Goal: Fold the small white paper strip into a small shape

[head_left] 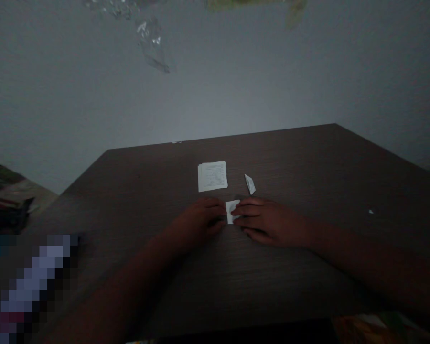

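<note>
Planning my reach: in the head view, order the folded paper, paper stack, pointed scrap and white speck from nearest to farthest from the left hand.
From the left hand:
1. Folded paper: at its fingertips, between both hands.
2. Paper stack: just ahead.
3. Pointed scrap: ahead, rightward.
4. White speck: far right.
</note>
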Available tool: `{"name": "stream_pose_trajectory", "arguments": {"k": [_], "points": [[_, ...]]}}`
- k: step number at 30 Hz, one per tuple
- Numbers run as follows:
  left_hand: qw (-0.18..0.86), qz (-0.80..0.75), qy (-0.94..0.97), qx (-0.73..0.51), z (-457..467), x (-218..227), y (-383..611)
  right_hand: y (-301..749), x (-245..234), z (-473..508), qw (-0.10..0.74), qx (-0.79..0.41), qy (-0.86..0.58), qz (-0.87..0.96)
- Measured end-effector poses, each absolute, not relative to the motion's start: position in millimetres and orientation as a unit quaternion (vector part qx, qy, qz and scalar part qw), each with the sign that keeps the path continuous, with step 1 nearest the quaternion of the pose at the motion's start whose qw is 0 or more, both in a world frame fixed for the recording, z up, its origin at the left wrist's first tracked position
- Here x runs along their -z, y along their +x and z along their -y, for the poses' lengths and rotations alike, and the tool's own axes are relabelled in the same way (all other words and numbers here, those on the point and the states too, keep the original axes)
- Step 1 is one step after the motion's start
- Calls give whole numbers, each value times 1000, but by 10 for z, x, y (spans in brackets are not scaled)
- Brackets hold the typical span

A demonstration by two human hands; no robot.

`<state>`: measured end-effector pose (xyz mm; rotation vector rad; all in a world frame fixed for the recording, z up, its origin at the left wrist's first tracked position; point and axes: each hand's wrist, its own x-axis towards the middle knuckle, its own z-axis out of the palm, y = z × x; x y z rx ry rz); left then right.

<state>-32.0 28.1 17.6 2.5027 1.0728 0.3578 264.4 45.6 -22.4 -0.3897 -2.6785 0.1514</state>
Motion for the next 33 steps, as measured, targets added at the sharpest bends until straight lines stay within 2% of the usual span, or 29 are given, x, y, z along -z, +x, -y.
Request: {"name": "stream_pose_trajectory", "arguments": {"k": [19,33], "points": [[163,-459,848,-210,-301,135,-256,2623,204,-443,200,-61,-153,966],[160,-462,861,-139,-289,41,-236,2637,145,-486,202,-76,-156,964]]}}
